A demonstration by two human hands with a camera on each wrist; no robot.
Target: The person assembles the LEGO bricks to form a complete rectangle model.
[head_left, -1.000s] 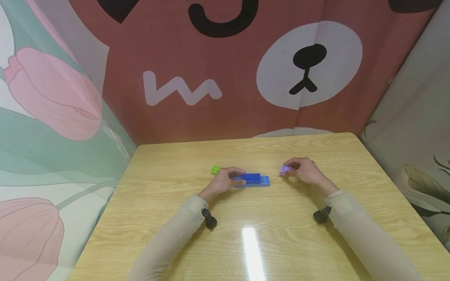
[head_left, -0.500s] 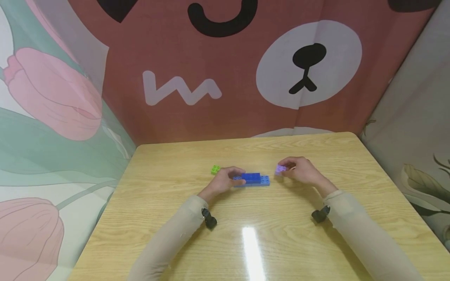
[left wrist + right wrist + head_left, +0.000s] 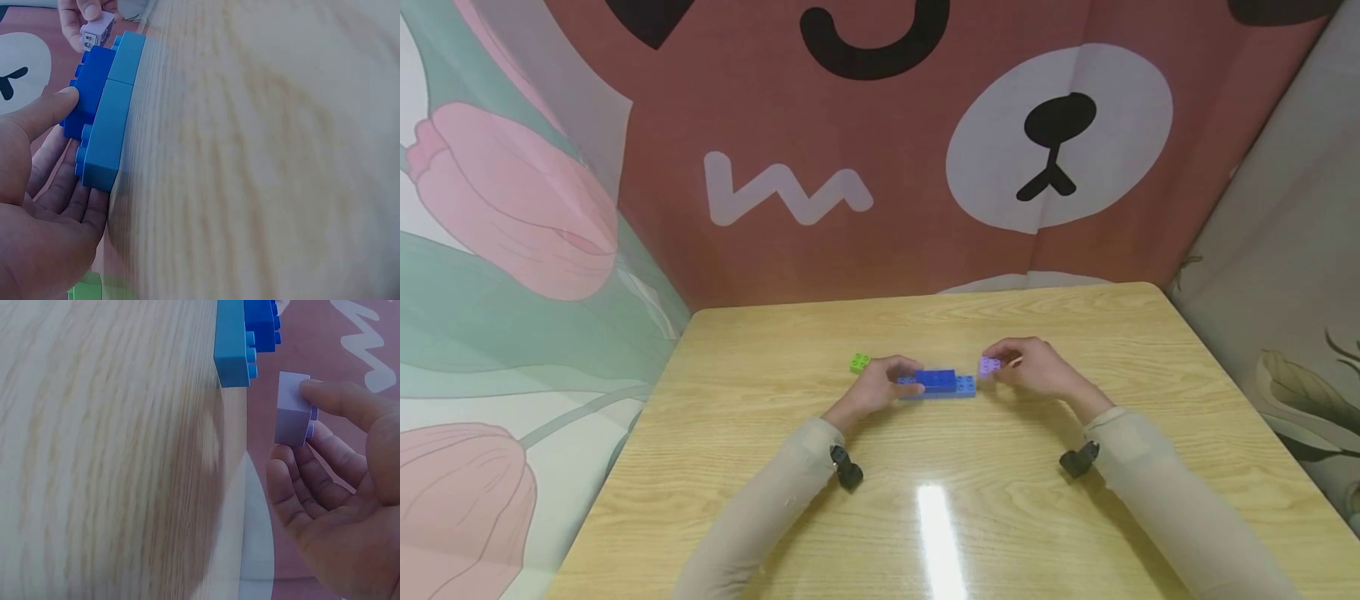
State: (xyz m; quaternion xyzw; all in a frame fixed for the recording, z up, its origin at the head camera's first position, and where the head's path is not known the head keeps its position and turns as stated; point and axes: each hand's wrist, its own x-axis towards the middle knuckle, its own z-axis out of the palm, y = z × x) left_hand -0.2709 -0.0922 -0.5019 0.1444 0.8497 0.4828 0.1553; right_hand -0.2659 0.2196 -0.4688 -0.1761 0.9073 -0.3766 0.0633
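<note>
My left hand (image 3: 872, 387) grips a small stack of toy building bricks on the table, thumb on the near side and fingers behind. A dark blue brick (image 3: 92, 84) spans the seam between two light blue bricks (image 3: 111, 134) lying end to end. Just right of the stack, my right hand (image 3: 1037, 367) pinches a light purple brick (image 3: 292, 409) between thumb and fingers. In the right wrist view the purple brick is held off the tabletop, its studs toward the palm and a gap between it and the light blue end.
A lime green brick (image 3: 860, 362) lies behind my left hand, left of the stack. The wooden table (image 3: 775, 500) meets a printed cloth (image 3: 880, 250) at its back edge, and more patterned cloth hangs at both sides.
My right hand has moved left with the purple brick, bringing it close to the stack's right end. The left hand and the blue bricks have stayed in place.
</note>
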